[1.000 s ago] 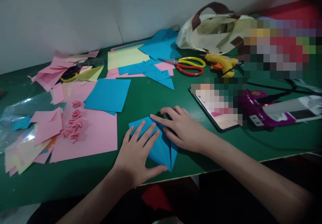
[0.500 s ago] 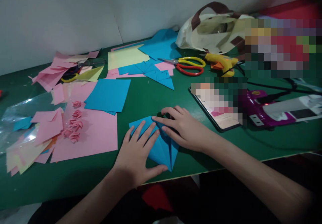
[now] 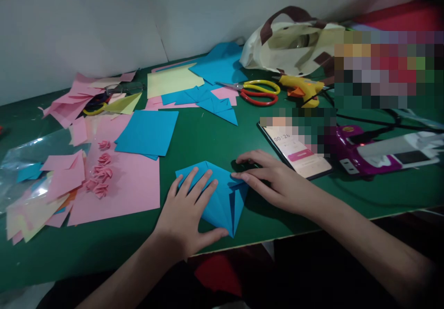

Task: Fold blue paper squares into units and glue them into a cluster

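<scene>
Paper [image 3: 222, 205] lies under my spread left grip [image 3: 184, 213]; whether right grip [image 3: 277, 179] pinches its edge, I cannot tell. Folding, probably; next needs pressing.

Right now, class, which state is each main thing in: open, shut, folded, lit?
Blue paper at the hands, folded
Left hand, spread flat
Right hand, fingers bent
Scissors, blades look shut
Phone, screen lit
Bag, open
Power strip, red light glowing
Glue gun, on or off unclear
Paper roses, folded into shape

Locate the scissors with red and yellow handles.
In the head view, the scissors lie slightly right of centre, toward the back of the green table, just left of the yellow glue gun.
</scene>
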Motion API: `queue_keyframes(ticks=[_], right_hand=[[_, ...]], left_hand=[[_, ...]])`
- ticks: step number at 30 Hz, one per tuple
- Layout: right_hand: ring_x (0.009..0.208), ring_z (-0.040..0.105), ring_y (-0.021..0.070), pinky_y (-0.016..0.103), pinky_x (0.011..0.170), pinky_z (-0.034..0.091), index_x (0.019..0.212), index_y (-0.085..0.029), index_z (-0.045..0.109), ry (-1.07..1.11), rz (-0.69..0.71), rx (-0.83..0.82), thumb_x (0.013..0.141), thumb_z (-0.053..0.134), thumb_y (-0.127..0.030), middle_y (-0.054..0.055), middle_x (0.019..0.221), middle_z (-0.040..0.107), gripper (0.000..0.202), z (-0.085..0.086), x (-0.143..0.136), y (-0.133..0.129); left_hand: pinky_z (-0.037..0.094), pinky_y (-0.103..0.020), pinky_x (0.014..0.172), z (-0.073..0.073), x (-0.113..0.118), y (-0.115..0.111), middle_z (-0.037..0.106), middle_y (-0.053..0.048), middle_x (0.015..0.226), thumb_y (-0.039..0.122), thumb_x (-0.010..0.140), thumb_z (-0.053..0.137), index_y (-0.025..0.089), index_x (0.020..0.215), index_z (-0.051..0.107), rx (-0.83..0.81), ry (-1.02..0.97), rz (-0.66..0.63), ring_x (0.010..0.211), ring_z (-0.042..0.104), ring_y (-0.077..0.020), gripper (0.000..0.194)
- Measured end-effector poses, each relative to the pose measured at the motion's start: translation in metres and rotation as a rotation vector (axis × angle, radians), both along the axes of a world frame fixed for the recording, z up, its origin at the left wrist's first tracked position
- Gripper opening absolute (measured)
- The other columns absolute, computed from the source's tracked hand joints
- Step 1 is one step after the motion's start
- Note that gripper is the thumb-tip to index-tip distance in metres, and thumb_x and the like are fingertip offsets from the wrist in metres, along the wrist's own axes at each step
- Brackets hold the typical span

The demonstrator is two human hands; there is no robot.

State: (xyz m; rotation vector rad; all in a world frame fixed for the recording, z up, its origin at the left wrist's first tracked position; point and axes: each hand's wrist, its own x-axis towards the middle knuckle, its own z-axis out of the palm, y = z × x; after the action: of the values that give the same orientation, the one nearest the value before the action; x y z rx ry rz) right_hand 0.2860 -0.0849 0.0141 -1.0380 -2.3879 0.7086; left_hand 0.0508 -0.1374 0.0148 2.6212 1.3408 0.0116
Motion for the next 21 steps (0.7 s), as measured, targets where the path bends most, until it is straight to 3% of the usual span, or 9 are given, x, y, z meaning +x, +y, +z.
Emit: queue_keyframes(ticks=[6, 10, 16, 21], right_hand=[[0.106, 0.055, 0.0205, 0.038, 0.09, 0.046, 0.075, -0.018, 0.066, 0.037, -0.058, -0.041, 0.088, 0.048, -0.029, 0.01, 0.113, 0.057, 0.024, -0.004, 0.01, -0.005], [0.11, 0.054, 0.0221, 0.041, 0.092, 0.046, 0.079, -0.021, 0.063, 0.063, -0.093, -0.111, 0.083, 0.057, -0.035, 0.009, 0.119, 0.056, 0.016, -0.008, 0.013, -0.007], [0.113, 0.051, 0.0228, 0.041, 0.091, 0.046, 0.07, -0.02, 0.051, 0.011, -0.076, -0.099, 0.082, 0.058, -0.036, 0.01, 0.122, 0.053, 0.021, -0.009, 0.012, -0.007], [0.11, 0.049, 0.0239, 0.041, 0.089, 0.046, 0.094, -0.02, 0.052, -0.04, -0.061, -0.001, 0.08, 0.061, -0.038, 0.012, 0.116, 0.053, 0.024, -0.01, 0.006, -0.005]], left_hand=[[0.02, -0.056, 0.104, 0.0, 0.0, 0.0, 0.031, -0.01, 0.147, 0.067, 0.078, 0.044, 0.017, 0.138, 0.035, -0.005, 0.0, 0.002, 0.135, 0.022, -0.0351, 0.079], [0.021, -0.057, 0.103, 0.0, 0.001, 0.001, 0.032, -0.01, 0.147, 0.067, 0.078, 0.044, 0.017, 0.138, 0.036, 0.001, -0.006, -0.001, 0.134, 0.023, -0.036, 0.079], [0.022, -0.058, 0.102, 0.0, 0.0, 0.001, 0.034, -0.012, 0.146, 0.067, 0.078, 0.044, 0.017, 0.137, 0.037, 0.009, -0.013, -0.009, 0.134, 0.023, -0.0368, 0.078], [0.022, -0.057, 0.102, -0.004, -0.001, -0.002, 0.036, -0.02, 0.142, 0.064, 0.078, 0.047, 0.011, 0.134, 0.036, 0.065, -0.068, 0.007, 0.133, 0.026, -0.0354, 0.079]])
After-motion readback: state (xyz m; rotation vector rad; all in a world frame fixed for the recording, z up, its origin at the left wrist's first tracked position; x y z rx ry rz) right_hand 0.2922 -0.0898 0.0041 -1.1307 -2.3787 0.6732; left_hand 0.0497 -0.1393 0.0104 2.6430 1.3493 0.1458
